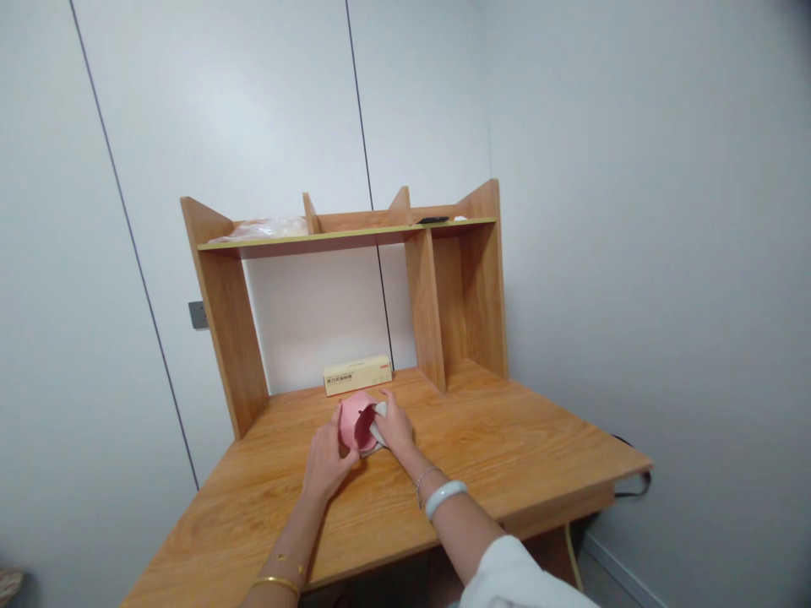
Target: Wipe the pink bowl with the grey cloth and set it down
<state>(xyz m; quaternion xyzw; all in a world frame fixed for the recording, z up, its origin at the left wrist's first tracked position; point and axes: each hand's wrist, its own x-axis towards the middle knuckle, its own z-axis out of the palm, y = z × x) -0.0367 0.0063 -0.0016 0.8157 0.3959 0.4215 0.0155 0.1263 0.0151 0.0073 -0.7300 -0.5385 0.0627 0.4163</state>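
Both forearms come up from the lower centre of the frame and meet a little below the middle, with the wrists apart and the hands close together. The left hand (324,460) lies palm down with the fingers spread and the thumb raised, and it grips the side of a pink cup (352,420). The right hand (394,426), just right of it, has bent fingers closed on a pale cloth (379,410), and its forearm runs down to the lower right.
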